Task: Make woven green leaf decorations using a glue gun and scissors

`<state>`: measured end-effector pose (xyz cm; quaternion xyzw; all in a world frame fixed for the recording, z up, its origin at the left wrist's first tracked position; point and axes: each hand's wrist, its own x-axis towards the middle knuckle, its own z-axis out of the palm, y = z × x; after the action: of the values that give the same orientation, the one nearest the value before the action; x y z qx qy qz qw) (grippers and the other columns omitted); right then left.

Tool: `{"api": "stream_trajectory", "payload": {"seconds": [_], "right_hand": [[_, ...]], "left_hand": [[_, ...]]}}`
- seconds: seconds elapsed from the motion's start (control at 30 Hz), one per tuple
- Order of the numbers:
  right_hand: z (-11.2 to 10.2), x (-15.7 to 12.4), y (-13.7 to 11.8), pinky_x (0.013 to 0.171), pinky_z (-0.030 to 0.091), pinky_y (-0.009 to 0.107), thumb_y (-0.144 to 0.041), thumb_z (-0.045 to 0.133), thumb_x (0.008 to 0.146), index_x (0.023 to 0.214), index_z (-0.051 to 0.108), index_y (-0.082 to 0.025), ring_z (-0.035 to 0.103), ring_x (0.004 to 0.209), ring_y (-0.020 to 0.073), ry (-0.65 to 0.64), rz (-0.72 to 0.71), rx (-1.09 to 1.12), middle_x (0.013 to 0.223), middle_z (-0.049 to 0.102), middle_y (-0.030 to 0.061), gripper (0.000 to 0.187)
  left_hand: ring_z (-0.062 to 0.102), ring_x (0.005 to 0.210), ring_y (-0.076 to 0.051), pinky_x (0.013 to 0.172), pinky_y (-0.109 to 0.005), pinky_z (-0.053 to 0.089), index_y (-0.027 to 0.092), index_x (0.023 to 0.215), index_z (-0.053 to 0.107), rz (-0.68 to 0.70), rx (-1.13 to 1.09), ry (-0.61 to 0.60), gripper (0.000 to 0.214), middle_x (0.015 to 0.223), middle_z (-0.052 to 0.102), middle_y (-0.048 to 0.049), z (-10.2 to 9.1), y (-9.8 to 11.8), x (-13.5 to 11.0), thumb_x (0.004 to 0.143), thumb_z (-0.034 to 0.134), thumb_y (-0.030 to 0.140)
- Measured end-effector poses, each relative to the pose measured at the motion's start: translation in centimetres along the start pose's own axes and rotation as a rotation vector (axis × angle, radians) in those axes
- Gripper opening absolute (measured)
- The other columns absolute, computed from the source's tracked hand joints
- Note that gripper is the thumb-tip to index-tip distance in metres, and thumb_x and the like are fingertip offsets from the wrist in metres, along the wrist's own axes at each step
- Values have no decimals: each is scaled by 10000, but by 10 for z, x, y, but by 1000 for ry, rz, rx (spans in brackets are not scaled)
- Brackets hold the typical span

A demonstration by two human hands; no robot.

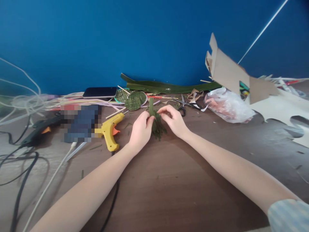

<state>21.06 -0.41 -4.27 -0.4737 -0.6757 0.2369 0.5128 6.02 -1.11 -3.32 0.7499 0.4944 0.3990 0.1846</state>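
Observation:
Between my two hands, above the brown table, is a bundle of narrow green leaf strips. One wider strip stands upright at its top, and cut ends fan out below. My left hand pinches the bundle from the left, thumb against the leaf. From the other side, my right hand has its curved fingertips and thumb closed on the strips; the exact grip is partly hidden. Just beyond my hands lie a round woven green leaf piece and dark-handled scissors.
Left of my hands lie a yellow glue gun, a black glue gun, a phone and cables. Long green leaves rest along the blue wall. At right are a plastic bag and cut cardboard.

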Motion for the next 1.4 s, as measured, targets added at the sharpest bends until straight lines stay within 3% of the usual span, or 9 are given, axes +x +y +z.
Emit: {"api": "stream_trajectory", "payload": {"seconds": [0.13,0.63,0.73,0.97,1.17,1.27,1.4], "right_hand": [[-1,-3,-7,630,395,279,-196,525,796,751,571,-189,510,708,136,-64,-100,10,758,566,11,65],[-1,-5,-6,606,397,281,-188,531,796,695,529,-195,486,649,131,-35,-155,-31,691,527,-3,101],[0,-6,-6,620,407,289,-202,523,798,701,525,-199,491,656,136,-35,-163,-41,703,533,1,97],[0,-6,-8,613,404,279,-179,519,784,693,503,-198,480,640,127,-31,-165,-40,686,517,-6,94],[2,-4,-4,594,401,279,-192,533,754,687,506,-200,485,619,127,7,-67,-55,672,545,-11,73],[3,-2,1,587,397,281,-188,535,741,672,508,-199,486,612,129,30,5,-73,666,556,-8,74],[4,0,7,641,395,303,-161,548,719,623,501,-204,489,663,153,-38,26,-174,638,557,-4,115]], "left_hand": [[423,589,-107,584,-231,342,199,622,334,30,-5,-55,247,594,415,41,1,-1,0,823,474,167],[492,626,-126,612,-244,381,182,693,486,27,23,-96,138,642,518,17,1,-1,1,825,497,220],[510,654,-133,632,-253,392,178,750,519,33,39,-75,92,708,564,-3,1,-1,1,828,483,209],[483,656,-128,633,-248,379,186,684,471,107,51,-35,144,672,522,9,0,-2,0,827,488,195],[478,682,-133,638,-251,383,199,694,448,129,30,14,142,697,514,5,-2,1,-2,833,475,193],[479,678,-129,652,-254,392,204,718,427,101,-16,76,130,711,511,5,-4,2,-3,845,452,186],[467,680,-130,671,-261,394,210,743,403,84,-66,175,121,711,477,4,-5,2,-3,859,414,178]]}}
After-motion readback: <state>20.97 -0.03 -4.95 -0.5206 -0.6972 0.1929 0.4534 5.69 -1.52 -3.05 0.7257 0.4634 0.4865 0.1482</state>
